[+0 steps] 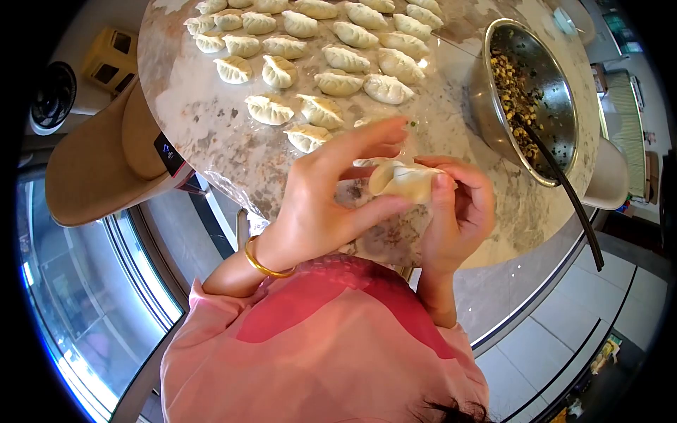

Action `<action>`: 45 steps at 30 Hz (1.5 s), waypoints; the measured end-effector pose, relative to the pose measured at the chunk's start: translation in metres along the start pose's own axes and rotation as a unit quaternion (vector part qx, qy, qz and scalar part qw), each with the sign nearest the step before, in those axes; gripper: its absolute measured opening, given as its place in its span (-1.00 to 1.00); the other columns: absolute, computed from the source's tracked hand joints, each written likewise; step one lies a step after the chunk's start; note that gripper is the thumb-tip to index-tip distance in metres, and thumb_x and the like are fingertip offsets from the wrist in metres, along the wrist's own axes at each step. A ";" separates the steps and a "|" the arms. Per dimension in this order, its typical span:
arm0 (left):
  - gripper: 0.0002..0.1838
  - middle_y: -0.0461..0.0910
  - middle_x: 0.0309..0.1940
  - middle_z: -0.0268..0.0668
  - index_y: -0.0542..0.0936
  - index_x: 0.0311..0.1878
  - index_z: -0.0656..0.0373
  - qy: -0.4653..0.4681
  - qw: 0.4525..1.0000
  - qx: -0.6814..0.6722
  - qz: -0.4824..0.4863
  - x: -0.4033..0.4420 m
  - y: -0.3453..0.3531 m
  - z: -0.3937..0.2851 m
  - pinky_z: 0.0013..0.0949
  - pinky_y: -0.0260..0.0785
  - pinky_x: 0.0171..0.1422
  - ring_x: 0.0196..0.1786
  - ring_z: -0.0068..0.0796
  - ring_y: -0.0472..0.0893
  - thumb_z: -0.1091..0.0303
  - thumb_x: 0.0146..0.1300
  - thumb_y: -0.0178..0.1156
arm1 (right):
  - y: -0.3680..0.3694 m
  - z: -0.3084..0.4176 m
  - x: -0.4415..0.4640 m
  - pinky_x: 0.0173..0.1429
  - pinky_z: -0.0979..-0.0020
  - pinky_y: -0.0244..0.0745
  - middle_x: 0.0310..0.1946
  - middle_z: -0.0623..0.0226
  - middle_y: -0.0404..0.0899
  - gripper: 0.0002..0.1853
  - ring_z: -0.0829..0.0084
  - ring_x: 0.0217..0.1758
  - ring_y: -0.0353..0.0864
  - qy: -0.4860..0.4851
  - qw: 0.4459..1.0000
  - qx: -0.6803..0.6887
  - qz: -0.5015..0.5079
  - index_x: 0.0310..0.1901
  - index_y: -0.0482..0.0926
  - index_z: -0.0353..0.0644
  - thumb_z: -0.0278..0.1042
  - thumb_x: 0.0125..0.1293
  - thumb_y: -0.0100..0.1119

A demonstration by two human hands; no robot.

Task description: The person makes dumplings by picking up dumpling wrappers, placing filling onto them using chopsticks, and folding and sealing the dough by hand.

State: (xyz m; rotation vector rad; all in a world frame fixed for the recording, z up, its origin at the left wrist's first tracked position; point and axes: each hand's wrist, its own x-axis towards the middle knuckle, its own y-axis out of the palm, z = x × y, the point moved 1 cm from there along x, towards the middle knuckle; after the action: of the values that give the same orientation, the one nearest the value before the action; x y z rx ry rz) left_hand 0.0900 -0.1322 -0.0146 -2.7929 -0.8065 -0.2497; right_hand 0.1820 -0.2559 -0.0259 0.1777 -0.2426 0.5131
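Note:
A partly folded dumpling (405,182) is held between my two hands, just above the near edge of the table. My right hand (455,204) pinches its right side between thumb and fingers. At its lower left, my left hand (328,190) has the thumb under the dough, with the index finger raised and the other fingers partly hidden behind. A gold bangle (264,262) circles my left wrist. Beyond my hands, several finished dumplings (337,83) with pleated edges lie in loose rows. One more dumpling is partly covered by my left fingers.
On the right of the round marbled table (451,92) a steel bowl (479,106) holds chopped filling (515,99). Dark chopsticks (575,204) lean over its near rim. A brown chair (106,155) stands at the left, and a pale seat (608,176) at the right.

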 end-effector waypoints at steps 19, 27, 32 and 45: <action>-0.83 0.58 -0.09 -0.10 0.55 -0.22 0.28 0.026 0.998 -0.050 -0.013 0.003 -0.003 0.001 -0.43 0.54 -0.05 -0.08 -0.40 0.61 0.64 0.11 0.27 | -0.001 -0.002 -0.001 -0.06 0.49 0.52 -0.20 0.02 0.59 -0.91 0.40 -0.16 0.61 0.003 0.999 0.031 0.026 -0.18 0.43 -0.37 -0.64 0.29 0.05; -0.73 0.60 -0.23 -0.17 0.39 -0.17 0.26 -0.033 0.997 -0.076 0.000 0.007 -0.003 0.003 -0.41 0.52 -0.02 -0.13 -0.45 0.62 0.65 0.12 0.27 | -0.002 0.001 -0.002 -0.08 0.50 0.49 -0.25 0.08 0.61 -0.93 0.43 -0.20 0.59 0.001 0.999 0.014 0.034 -0.22 0.45 -0.35 -0.59 0.28 0.08; -0.58 0.59 -0.33 -0.21 0.26 -0.08 0.20 -0.035 0.992 -0.111 -0.049 0.005 0.001 0.006 -0.45 0.53 -0.09 -0.20 -0.50 0.63 0.66 0.11 0.27 | -0.008 0.002 -0.005 -0.08 0.52 0.48 -0.24 0.09 0.61 -0.92 0.47 -0.21 0.58 0.034 0.997 -0.058 0.046 -0.21 0.46 -0.35 -0.61 0.27 0.09; -0.36 0.59 -0.31 -0.24 0.17 0.17 0.22 -0.048 0.994 -0.098 0.020 0.010 -0.001 -0.001 -0.38 0.48 0.05 -0.14 -0.43 0.61 0.67 0.08 0.27 | -0.008 -0.003 -0.003 -0.26 0.64 0.37 -0.23 0.19 0.60 -0.92 0.61 -0.30 0.51 0.010 0.998 -0.036 0.043 -0.23 0.54 -0.31 -0.62 0.23 0.15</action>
State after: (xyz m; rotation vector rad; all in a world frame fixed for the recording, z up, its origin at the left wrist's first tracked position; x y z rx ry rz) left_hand 0.0980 -0.1267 -0.0110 -3.0215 -0.7847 -0.1997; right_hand 0.1837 -0.2634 -0.0301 0.0927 -0.2492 0.5905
